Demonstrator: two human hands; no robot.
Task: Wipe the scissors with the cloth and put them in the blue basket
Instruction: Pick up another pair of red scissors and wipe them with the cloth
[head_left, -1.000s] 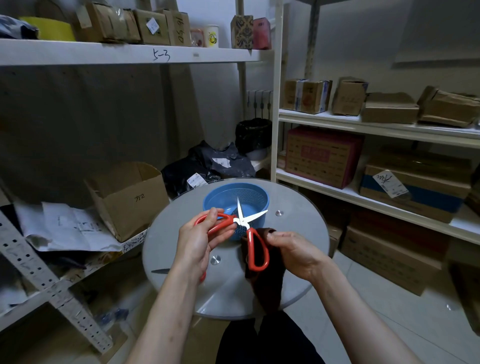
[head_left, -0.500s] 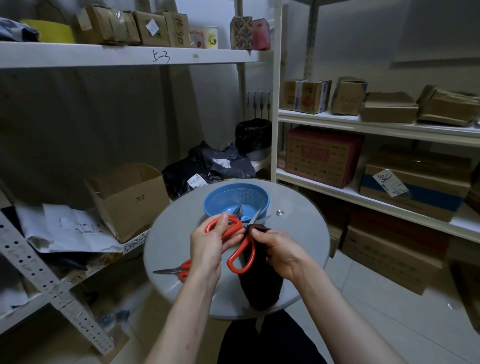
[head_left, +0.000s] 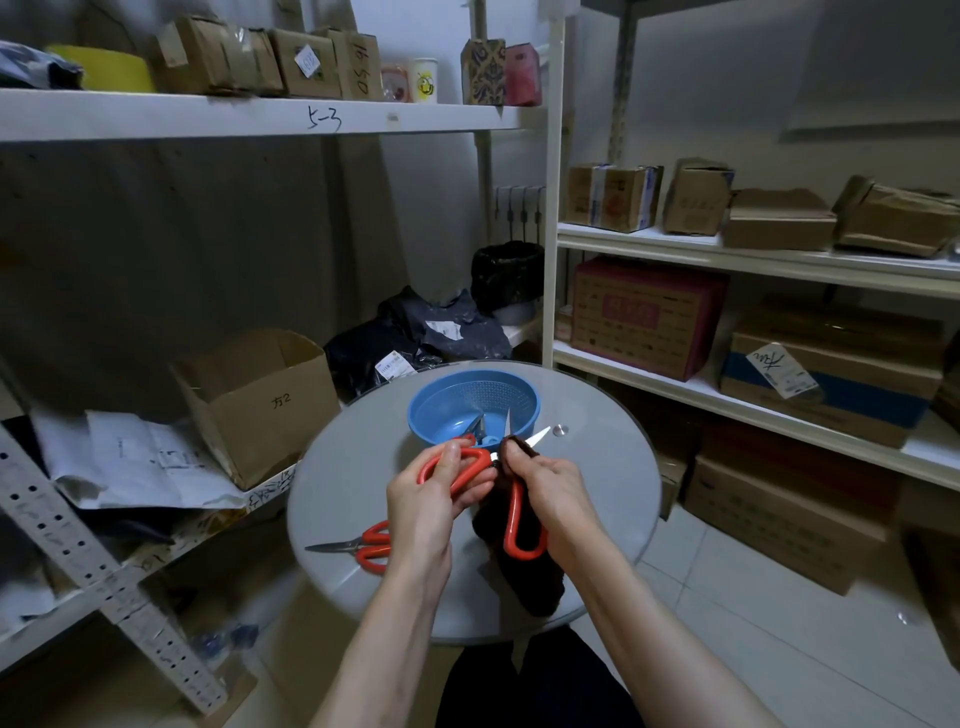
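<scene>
Red-handled scissors are held spread open above the round grey table. My left hand grips one red handle loop. My right hand holds a dark brown cloth and pinches it around a blade near the pivot, while the other handle loop hangs down over the cloth. The blade tips point toward the blue basket, which stands at the table's far side with a small dark tool inside. A second pair of red-handled scissors lies flat on the table's left part.
An open cardboard box sits on the left shelf beside loose papers. White shelves with several cartons stand to the right. Black bags lie behind the table. My dark-clothed knees are below the table's near edge.
The blades have spread open again and the scissors moved slightly up toward the basket. My right hand slid the cloth up to the blade near the pivot.
</scene>
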